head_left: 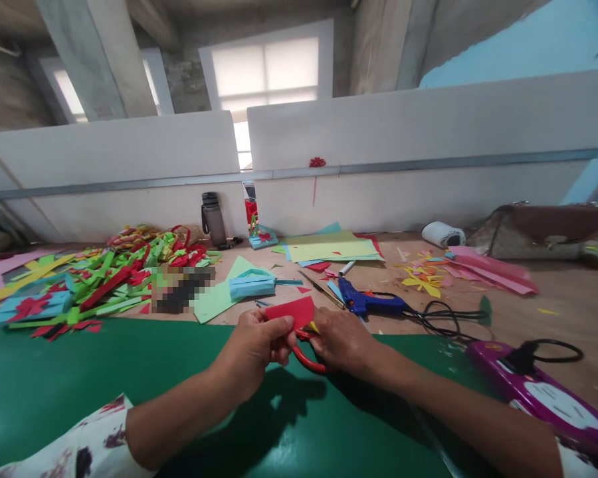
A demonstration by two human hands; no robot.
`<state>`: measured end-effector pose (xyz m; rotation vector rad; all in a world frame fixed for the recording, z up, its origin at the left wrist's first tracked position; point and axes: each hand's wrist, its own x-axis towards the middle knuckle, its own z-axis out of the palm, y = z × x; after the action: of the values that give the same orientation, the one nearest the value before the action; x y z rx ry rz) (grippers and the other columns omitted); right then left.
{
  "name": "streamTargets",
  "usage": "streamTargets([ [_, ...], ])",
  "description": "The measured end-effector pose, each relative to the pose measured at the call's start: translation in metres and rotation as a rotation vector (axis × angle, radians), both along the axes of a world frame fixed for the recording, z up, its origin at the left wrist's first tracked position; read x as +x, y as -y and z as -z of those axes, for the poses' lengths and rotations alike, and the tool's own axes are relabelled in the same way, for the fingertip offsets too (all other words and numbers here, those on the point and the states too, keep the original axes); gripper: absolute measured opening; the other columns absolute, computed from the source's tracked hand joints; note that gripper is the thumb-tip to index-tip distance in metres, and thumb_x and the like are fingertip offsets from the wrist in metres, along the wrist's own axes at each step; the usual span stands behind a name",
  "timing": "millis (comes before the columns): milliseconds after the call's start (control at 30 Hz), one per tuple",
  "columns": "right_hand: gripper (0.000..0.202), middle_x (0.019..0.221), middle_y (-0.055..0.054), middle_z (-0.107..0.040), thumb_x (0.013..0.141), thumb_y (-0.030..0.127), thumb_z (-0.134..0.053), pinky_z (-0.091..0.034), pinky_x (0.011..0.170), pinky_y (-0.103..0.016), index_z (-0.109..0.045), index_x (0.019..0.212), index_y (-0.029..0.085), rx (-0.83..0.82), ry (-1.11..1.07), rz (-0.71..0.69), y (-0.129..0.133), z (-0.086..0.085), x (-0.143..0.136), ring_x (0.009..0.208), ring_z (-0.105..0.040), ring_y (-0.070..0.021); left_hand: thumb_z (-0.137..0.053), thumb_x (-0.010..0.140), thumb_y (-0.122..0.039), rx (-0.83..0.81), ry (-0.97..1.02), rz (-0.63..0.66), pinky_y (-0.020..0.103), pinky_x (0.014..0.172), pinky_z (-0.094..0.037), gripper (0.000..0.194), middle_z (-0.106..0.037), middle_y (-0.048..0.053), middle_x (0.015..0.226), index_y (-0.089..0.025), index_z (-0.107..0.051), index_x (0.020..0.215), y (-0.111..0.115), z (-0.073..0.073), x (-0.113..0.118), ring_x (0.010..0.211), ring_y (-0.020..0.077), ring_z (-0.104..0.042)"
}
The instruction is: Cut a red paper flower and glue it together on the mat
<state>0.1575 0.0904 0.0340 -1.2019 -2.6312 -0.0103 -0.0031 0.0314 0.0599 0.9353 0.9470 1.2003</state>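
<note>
A folded-looking piece of red paper (295, 311) is pinched between the thumb and fingers of my left hand (259, 345), above the green mat (104, 378). My right hand (346, 342) is closed beside it, touching the left fingertips' side of the paper. Red-handled scissors (309, 358) hang from my right hand, one handle loop pointing down toward me. The blades are hidden behind the hand and paper. A small yellow bit shows at the right fingers; I cannot tell what it is.
Beyond the mat lie a blue glue gun (366, 300), a light-blue paper box (252, 285) and yellow-green sheets (329, 245). Paper strips (129, 272) heap at left, near a grey bottle (213, 219). A purple power strip (543, 392) and its cable are at right.
</note>
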Motion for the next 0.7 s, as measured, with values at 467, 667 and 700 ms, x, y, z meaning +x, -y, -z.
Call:
streamTargets([
  [467,0.047,0.072,-0.004,-0.065,0.068,0.014,-0.059,-0.035,0.051,-0.022,-0.051,0.115,0.015,-0.275,-0.307,0.059,-0.011,-0.01,0.006,0.062,-0.058,-0.0175,-0.067,0.068,-0.016,-0.059,0.086,-0.014,0.016,0.039,-0.033,0.013,-0.054,-0.002,0.048,-0.012,-0.055,0.068,0.002,-0.01,-0.003,0.038,0.0048,-0.043],
  [667,0.039,0.068,0.0,-0.06,0.077,0.022,-0.051,-0.039,0.043,-0.019,-0.044,0.114,0.012,-0.474,-0.449,0.07,-0.021,-0.012,0.022,0.051,-0.054,-0.0119,-0.058,0.076,-0.021,0.005,0.022,-0.014,0.017,0.041,-0.035,0.014,-0.058,0.001,0.053,-0.012,-0.056,0.066,0.002,-0.009,-0.006,0.038,0.0056,-0.045],
  [700,0.037,0.07,-0.001,-0.061,0.077,0.022,-0.051,-0.04,0.045,-0.02,-0.045,0.113,0.013,-0.475,-0.456,0.066,-0.018,-0.013,0.023,0.054,-0.055,-0.0123,-0.057,0.078,-0.022,0.013,0.014,-0.008,0.018,0.041,-0.036,0.016,-0.059,0.002,0.054,-0.012,-0.055,0.065,0.001,-0.009,-0.007,0.038,0.0058,-0.046],
])
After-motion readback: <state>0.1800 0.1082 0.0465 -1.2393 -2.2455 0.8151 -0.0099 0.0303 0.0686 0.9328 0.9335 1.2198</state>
